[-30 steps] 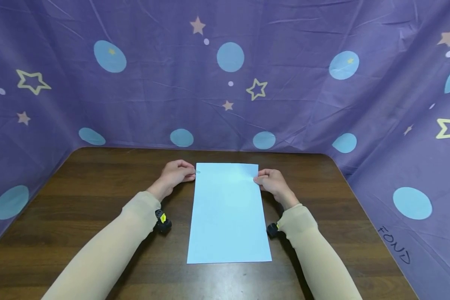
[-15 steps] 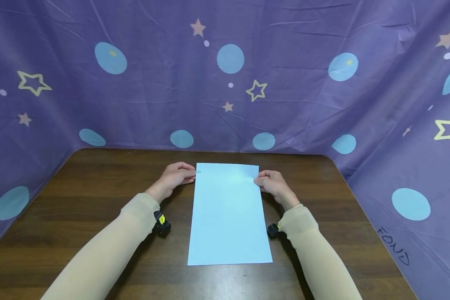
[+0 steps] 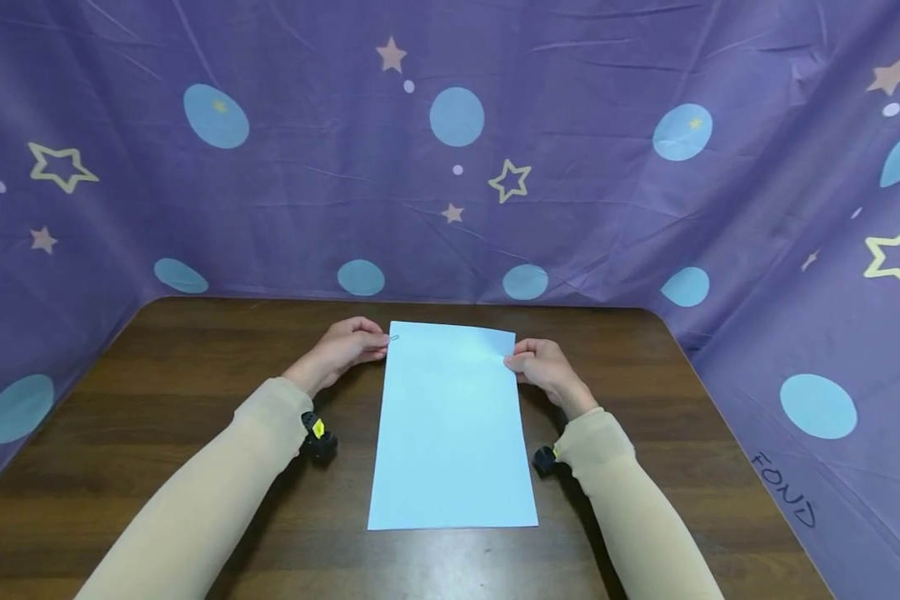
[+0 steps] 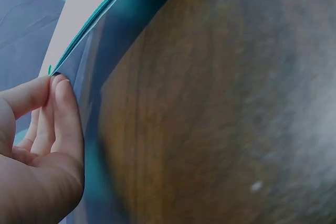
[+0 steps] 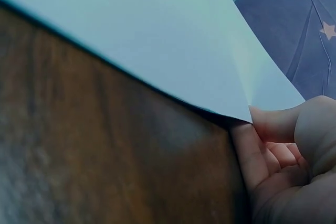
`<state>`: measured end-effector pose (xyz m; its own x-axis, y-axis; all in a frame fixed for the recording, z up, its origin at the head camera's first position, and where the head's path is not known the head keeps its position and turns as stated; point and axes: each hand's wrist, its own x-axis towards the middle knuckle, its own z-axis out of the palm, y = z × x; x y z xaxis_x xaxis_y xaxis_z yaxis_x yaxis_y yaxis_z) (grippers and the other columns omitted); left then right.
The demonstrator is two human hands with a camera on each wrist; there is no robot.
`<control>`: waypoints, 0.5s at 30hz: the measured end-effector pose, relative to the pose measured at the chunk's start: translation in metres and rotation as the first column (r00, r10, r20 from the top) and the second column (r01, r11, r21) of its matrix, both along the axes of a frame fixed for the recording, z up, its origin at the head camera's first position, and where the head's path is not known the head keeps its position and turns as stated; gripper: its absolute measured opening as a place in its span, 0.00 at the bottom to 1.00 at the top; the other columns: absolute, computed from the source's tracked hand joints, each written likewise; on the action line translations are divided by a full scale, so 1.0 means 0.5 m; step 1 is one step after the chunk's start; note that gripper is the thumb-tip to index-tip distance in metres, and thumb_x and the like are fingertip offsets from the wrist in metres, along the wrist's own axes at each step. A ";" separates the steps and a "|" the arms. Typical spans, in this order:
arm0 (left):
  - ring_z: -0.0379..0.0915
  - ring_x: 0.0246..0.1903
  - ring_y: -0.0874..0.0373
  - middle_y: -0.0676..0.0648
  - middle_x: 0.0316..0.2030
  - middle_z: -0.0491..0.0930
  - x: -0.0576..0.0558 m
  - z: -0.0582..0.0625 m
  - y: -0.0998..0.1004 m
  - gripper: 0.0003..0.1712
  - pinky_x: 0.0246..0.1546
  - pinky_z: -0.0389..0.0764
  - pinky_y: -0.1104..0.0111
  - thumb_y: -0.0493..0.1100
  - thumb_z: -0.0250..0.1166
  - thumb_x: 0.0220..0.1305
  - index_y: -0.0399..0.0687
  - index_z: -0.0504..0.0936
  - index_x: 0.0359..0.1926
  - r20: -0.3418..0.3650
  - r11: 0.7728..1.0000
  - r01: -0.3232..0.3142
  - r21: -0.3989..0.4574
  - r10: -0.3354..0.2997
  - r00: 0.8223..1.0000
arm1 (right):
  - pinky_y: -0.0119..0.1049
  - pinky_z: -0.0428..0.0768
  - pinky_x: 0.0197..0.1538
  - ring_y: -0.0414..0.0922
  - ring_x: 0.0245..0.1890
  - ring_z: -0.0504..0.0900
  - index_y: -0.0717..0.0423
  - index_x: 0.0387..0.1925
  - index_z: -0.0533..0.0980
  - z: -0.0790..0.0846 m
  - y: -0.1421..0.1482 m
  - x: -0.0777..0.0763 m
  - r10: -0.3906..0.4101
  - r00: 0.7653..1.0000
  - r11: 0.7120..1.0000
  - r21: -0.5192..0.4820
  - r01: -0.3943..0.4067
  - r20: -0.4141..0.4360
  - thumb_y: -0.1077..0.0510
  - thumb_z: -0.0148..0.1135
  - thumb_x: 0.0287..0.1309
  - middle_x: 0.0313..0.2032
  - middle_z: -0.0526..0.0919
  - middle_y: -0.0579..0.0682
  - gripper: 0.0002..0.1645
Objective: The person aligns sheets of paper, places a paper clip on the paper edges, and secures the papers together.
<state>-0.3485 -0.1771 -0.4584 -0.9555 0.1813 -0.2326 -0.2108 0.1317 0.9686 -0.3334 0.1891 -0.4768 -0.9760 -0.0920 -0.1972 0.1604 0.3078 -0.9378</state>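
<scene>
A small stack of light-blue-looking paper sheets [image 3: 453,433] stands upright in outline before me, its layered edge showing in the left wrist view. On its upper left edge sits a small green paper clip [image 3: 394,337]. My left hand [image 3: 347,346] pinches the clip between thumb and fingertips right at that edge; just the clip's tip [image 4: 50,70] shows above the thumb in the left wrist view. At the upper right edge, my right hand [image 3: 546,368] grips the sheets, thumb on top and fingers beneath. The paper bends slightly at the right thumb [image 5: 273,124].
Under the paper lies a dark brown wooden table [image 3: 195,375]. A purple curtain [image 3: 292,167] with stars and blue dots surrounds its back and sides. Black wrist cameras [image 3: 319,440] hang beneath both beige sleeves [image 3: 202,492].
The left hand and the paper's top left corner have shifted slightly left and up. The clip now lies more slanted on the edge. My right hand keeps its grip nearly still.
</scene>
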 end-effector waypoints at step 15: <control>0.83 0.37 0.61 0.46 0.41 0.82 -0.008 0.002 0.003 0.13 0.46 0.86 0.71 0.35 0.68 0.73 0.35 0.73 0.51 0.002 0.999 0.035 -0.033 -0.035 0.999 | 0.36 0.85 0.44 0.42 0.38 0.83 0.64 0.44 0.78 -0.008 0.002 -0.001 0.027 0.999 1.000 -0.011 -0.027 -0.045 0.64 0.69 0.69 0.37 0.88 0.49 0.08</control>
